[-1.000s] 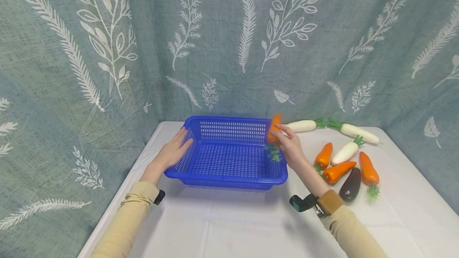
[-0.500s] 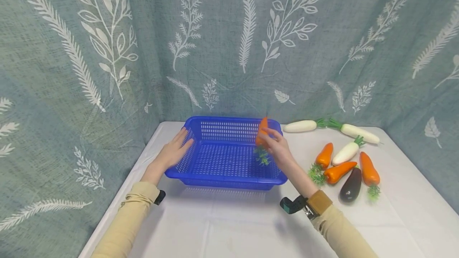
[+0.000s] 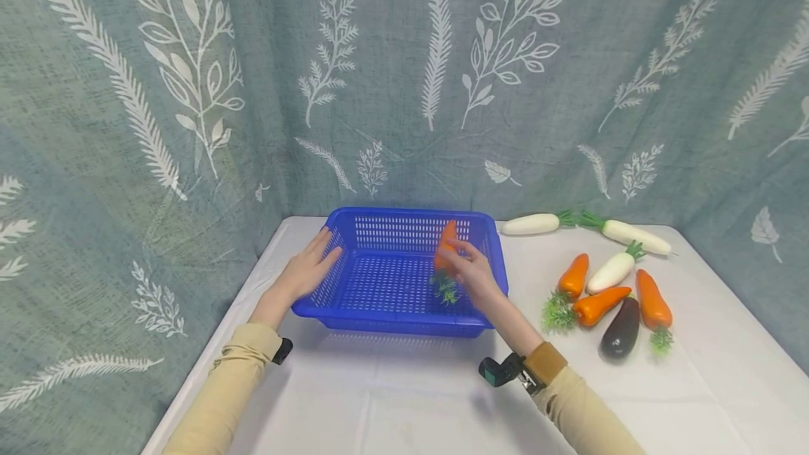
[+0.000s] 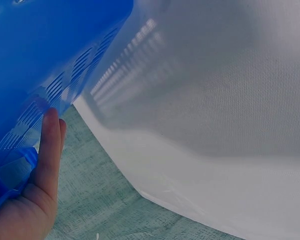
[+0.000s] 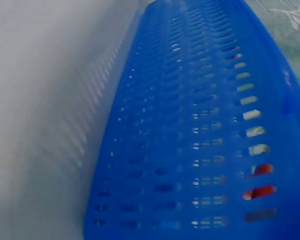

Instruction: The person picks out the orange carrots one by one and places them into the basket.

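My left hand [image 3: 306,271] rests at the left rim of a blue plastic basket [image 3: 398,320], its fingers straight; the left wrist view shows the fingers [image 4: 51,150] along the slotted wall. Inside the basket, toward its right side, my right hand [image 3: 472,274] holds an orange carrot [image 3: 444,250] by its side. The carrot's narrow end points up and its green leafy top [image 3: 446,289] hangs near the basket floor. Whether the carrot touches the floor I cannot tell. The right wrist view shows the basket's slotted wall [image 5: 179,130] from outside, not the hand.
Right of the basket, several vegetables lie on the white tablecloth [image 3: 404,399]: white radishes [image 3: 531,224], more carrots [image 3: 654,299] and a dark eggplant [image 3: 621,328]. A patterned grey-green curtain [image 3: 392,76] hangs behind and at the sides.
My right hand has carried the carrot leftward and down, from above the basket's right rim to inside the basket. The left hand has stayed at the rim.
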Tool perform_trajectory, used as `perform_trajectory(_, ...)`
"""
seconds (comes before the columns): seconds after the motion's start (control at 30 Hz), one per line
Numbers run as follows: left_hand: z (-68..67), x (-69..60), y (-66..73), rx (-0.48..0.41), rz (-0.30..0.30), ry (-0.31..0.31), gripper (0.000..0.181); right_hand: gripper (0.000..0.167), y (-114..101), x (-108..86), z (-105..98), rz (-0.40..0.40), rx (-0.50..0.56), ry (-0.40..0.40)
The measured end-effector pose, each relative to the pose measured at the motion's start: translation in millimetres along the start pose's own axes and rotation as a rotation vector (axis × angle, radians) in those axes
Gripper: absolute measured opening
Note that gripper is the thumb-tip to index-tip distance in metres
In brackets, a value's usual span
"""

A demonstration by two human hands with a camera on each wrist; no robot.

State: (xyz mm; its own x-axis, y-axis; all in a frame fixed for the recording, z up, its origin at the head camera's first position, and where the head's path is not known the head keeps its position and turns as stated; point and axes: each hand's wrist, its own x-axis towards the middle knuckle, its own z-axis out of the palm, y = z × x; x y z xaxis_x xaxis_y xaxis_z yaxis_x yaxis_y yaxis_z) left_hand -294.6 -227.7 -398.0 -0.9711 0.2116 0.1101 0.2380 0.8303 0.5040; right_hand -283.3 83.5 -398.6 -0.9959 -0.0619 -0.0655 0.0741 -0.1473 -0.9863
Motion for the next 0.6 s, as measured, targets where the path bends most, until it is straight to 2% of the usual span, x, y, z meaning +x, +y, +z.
perform_trajectory(0.2,-0.8,0.8,-0.1,0.005,0.002,0.005,0.063,0.044,5.2,1.8,8.6,0.0,0.007,0.01)
perform_trajectory(0.6,-0.1,-0.5,0.8,0.008,-0.002,0.002,0.064,0.044,11.1,3.9,34.6,0.018,-0.052,-0.006)
